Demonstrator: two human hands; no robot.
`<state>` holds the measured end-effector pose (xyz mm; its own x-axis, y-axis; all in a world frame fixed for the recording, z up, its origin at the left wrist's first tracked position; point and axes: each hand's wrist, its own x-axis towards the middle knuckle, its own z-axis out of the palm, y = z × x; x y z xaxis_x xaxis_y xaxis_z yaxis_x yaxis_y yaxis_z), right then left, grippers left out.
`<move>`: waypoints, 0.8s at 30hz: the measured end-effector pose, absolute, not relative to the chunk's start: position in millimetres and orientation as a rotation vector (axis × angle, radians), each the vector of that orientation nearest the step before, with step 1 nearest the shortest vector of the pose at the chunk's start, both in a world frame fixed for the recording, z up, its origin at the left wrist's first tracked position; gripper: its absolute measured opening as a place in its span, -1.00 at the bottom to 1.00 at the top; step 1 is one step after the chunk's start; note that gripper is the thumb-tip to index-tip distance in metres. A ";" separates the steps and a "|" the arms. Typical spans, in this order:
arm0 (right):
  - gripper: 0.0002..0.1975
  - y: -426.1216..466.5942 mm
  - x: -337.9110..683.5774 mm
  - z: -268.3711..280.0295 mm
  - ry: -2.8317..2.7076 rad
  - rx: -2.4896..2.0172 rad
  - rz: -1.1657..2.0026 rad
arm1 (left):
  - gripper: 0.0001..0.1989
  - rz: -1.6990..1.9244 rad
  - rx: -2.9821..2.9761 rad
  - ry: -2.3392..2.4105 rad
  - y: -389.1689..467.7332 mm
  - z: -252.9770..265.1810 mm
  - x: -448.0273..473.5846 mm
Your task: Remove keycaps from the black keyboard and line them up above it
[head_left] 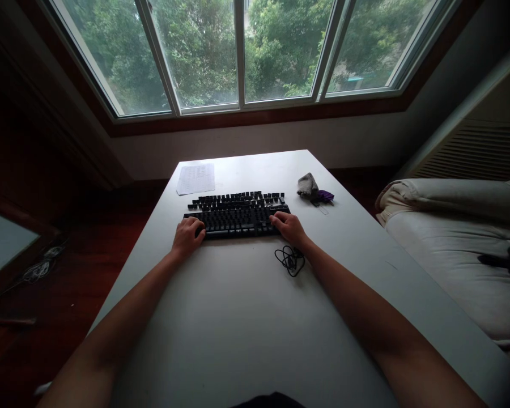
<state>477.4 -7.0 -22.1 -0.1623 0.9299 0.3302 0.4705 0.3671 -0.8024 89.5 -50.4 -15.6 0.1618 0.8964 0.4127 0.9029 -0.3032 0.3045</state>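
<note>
A black keyboard (238, 222) lies flat on the white table, its long side across my view. At its left end my left hand (188, 234) is closed around the edge, fingers curled and thumb on the front corner. My right hand (288, 226) grips the other end, with thumb and forefinger over the right-hand keys. Behind the keyboard stand loose black keycaps (236, 199), set out in rows. A coiled black cable (289, 259) rests just in front of my right wrist. What the fingers do under the keyboard's ends is hidden.
On the white table (229, 323), a printed sheet (196, 178) lies at the back left. A grey cloth (307, 186) and a purple item (325, 196) sit at the back right. A pale sofa (442, 255) stands to the right, a window (242, 56) beyond.
</note>
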 end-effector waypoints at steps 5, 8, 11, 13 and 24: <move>-0.59 -7.3 477.2 -21.2 -1.732 -1.214 0.737 | -0.81 -0.778 -2.341 -1.859 -34.8 -19.9 82.7; -0.59 -6.7 477.5 -22.7 -1.722 -1.215 0.750 | -0.80 -0.815 -2.288 -1.920 -18.4 -18.8 81.9; -0.60 -6.4 477.6 -24.5 -1.734 -1.220 0.751 | -0.78 -0.814 -2.198 -1.989 -1.1 -16.3 82.6; -0.60 -6.6 477.4 -24.9 -1.742 -1.215 0.750 | -0.78 -0.787 -2.177 -1.999 12.0 -14.5 82.9; -0.61 -7.7 475.9 -22.5 -1.783 -1.194 0.710 | -0.68 -0.559 -2.213 -2.100 59.7 -25.9 77.5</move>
